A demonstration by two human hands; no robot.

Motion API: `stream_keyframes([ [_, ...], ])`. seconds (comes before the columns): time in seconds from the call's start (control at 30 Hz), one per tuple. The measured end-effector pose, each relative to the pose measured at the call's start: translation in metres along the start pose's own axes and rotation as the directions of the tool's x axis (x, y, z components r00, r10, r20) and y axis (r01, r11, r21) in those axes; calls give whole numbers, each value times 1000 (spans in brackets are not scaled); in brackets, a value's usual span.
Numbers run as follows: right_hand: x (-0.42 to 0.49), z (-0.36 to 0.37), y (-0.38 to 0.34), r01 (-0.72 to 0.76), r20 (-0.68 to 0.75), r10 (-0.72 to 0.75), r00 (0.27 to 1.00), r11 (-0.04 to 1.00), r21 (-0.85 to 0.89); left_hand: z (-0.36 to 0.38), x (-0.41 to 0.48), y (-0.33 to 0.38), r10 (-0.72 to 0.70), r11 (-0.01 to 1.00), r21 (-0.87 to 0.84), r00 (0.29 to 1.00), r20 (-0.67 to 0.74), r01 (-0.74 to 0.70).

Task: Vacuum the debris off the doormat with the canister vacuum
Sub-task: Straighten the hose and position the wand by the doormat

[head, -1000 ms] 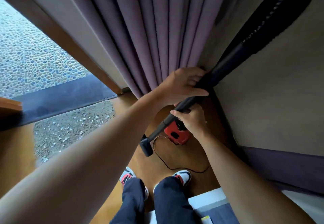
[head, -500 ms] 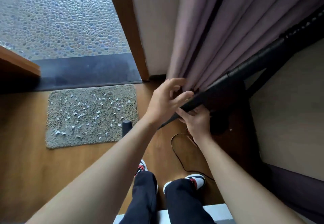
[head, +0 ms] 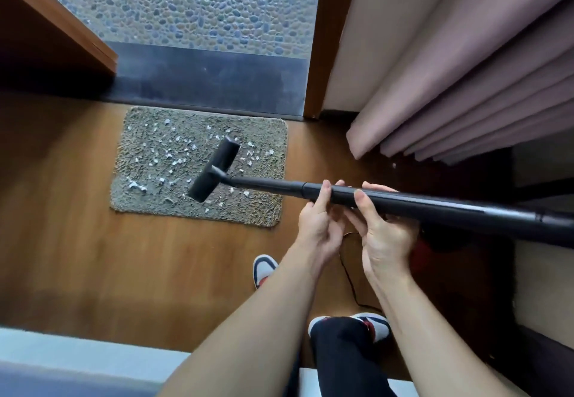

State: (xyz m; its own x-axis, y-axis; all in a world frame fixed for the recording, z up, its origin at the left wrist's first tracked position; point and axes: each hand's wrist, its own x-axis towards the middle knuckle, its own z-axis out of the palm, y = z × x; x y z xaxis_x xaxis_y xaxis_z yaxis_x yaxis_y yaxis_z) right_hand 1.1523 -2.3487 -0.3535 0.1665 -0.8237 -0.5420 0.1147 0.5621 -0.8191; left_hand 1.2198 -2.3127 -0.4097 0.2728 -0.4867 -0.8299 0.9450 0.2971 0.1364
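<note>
Grey shaggy doormat (head: 264,204) lies on the floor ahead and left of the grip, strewn with small white scraps (head: 174,154). Both hands curl round the long black vacuum wand (head: 435,207) from below, the left hand (head: 320,224) just ahead of the right hand (head: 386,232). Beyond the left hand, the wand's flat black floor head (head: 214,172) sits over the mat's middle, seemingly hovering rather than touching.

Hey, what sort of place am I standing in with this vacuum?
Most likely a home's entryway, just inside an outside doorway. A doormat lies on a wood floor in front of a dark threshold, pebble paving lies beyond it, and a pink curtain hangs on the right.
</note>
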Motion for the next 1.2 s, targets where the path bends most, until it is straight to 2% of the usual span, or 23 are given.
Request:
stream_keyframes([
  [0.03,-6,5,3,-47,-42,49,998,998,53,-4,2,2,9,999,-47,1000,17,-8],
  [0.1,-23,8,5,-194,-150,205,967,977,82,-13,2,4,2,999,-34,1000,12,-2],
  [0.13,-33,8,4,-306,-158,305,939,952,19,-18,1,5,3,1000,-8,1000,0,-3],
  [0.2,-55,3,-3,-472,-55,480,876,826,-310,-27,-1,11,-1,998,60,999,-38,3],
  [0.23,-62,2,-8,-424,13,503,864,741,-521,-30,-2,13,-2,995,99,998,-58,8],
  [0.27,-67,3,-17,-266,102,460,882,665,-698,-33,-4,15,-2,991,133,998,-68,11],
  [0.3,-67,6,-29,-44,223,366,904,596,-802,-37,-5,16,-6,986,163,997,-74,18],
  [0.33,-63,11,-40,192,354,265,897,487,-852,-40,-7,17,-11,980,198,997,-78,27],
  [0.37,-56,17,-50,387,462,213,861,316,-866,-43,-9,17,-18,972,231,996,-82,37],
  [0.4,-47,20,-54,511,525,235,818,122,-851,-47,-11,18,-27,965,258,997,-79,46],
  [0.43,-37,20,-53,565,526,311,792,-46,-823,-51,-12,20,-36,959,278,997,-69,54],
  [0.47,-29,15,-47,572,475,398,785,-170,-802,-54,-13,22,-53,952,299,997,-64,70],
  [0.5,-24,6,-38,557,393,492,777,-247,-793,-56,-14,23,-72,942,324,995,-67,90],
  [0.53,-22,-4,-27,543,322,575,752,-264,-797,-59,-14,25,-83,932,347,993,-78,105],
  [0.57,-24,-15,-15,517,280,631,723,-226,-825,-63,-14,26,-87,924,366,992,-93,115],
  [0.67,-24,-36,3,369,292,655,697,22,-929,-81,-13,27,-82,917,377,987,-142,130],
  [0.77,-32,-37,13,310,313,688,654,134,-941,-103,-12,26,-72,913,382,979,-190,141],
  [0.93,-33,-30,45,234,277,733,621,163,-958,-131,-5,20,-46,930,337,958,-282,144],
  [1.07,-28,-33,72,289,264,744,613,100,-952,-152,8,6,-13,948,295,942,-334,118],
  [1.2,-33,-48,91,294,274,737,617,107,-950,-171,19,-10,-6,958,270,944,-331,101],
])
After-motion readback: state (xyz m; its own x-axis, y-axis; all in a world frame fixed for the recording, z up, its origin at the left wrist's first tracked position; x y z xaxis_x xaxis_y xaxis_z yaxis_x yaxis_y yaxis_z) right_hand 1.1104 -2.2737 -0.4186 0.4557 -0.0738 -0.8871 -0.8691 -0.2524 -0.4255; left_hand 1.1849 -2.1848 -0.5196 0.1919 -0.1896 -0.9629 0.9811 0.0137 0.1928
